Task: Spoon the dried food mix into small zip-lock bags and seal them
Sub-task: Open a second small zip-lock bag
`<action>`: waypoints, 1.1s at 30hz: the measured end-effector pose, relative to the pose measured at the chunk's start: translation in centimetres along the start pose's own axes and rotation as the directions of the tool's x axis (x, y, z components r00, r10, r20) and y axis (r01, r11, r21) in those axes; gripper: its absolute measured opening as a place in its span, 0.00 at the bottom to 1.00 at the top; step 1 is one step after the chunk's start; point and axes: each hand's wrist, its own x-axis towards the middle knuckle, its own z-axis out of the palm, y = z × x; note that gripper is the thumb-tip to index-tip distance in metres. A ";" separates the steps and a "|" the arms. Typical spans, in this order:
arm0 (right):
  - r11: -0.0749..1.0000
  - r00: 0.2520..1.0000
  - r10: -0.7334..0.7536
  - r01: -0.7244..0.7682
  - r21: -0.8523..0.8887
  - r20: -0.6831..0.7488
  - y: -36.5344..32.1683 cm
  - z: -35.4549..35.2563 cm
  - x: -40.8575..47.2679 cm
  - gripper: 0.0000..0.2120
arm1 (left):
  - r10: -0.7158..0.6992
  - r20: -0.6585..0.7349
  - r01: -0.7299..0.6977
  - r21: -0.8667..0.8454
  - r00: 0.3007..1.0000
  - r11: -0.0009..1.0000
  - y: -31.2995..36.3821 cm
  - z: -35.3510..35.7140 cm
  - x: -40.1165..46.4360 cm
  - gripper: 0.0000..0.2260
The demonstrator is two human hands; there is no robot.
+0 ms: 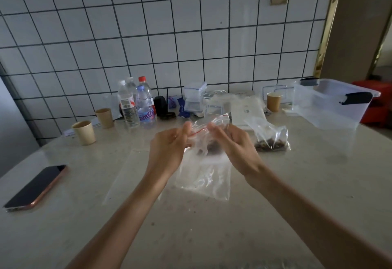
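A small clear zip-lock bag (pixel 203 137) with a red seal line is held up over the middle of the counter, some dark dried mix in its bottom. My left hand (pixel 169 143) pinches its top edge on the left, and my right hand (pixel 231 141) grips the top on the right. Below them an empty clear bag (pixel 207 179) lies flat on the counter. Another small bag holding brown dried mix (pixel 271 141) stands to the right of my right hand. No spoon is visible.
A phone (pixel 36 186) lies at the left. Three paper cups (pixel 83 131) (pixel 105 117) (pixel 274 101), water bottles (pixel 146 107), small lidded boxes (pixel 194 99) and a large clear storage bin (pixel 333 103) line the back by the tiled wall.
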 end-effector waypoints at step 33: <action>0.645 0.903 0.429 -0.311 0.698 0.006 -2.5 -2.8 -1.8 0.13 | -0.232 0.556 0.600 -0.767 0.798 0.227 1.4 -1.4 -2.2 0.06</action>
